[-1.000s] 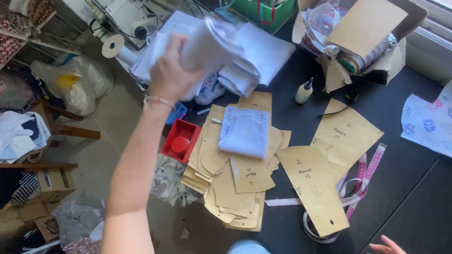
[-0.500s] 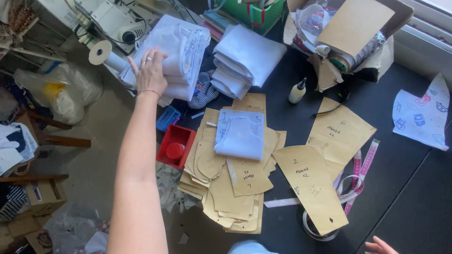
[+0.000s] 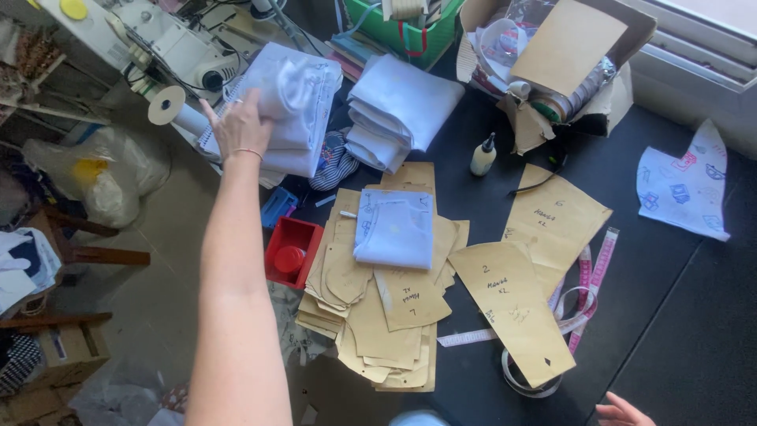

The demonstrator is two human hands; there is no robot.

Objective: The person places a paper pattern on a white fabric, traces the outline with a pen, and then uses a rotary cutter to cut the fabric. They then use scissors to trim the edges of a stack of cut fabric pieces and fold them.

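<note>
Left hand [image 3: 240,126] presses white fabric stack [image 3: 293,106] — right hand [image 3: 624,410] seemingly idle.

The left hand [image 3: 240,126] rests on a stack of folded cloth [image 3: 296,106] at the table's far left edge. Just right of that stack lies a second folded pile [image 3: 402,110], with a basket [image 3: 410,28] behind it and an open carton [image 3: 552,63] further right. Nearer than the hand, a small tray [image 3: 290,251] sits left of a heap of paper patterns [image 3: 386,315], and a cut cloth piece [image 3: 394,229] lies on the heap. A measuring tape [image 3: 587,284] lies right of the patterns, beyond the right hand [image 3: 623,410] at the near edge.
</note>
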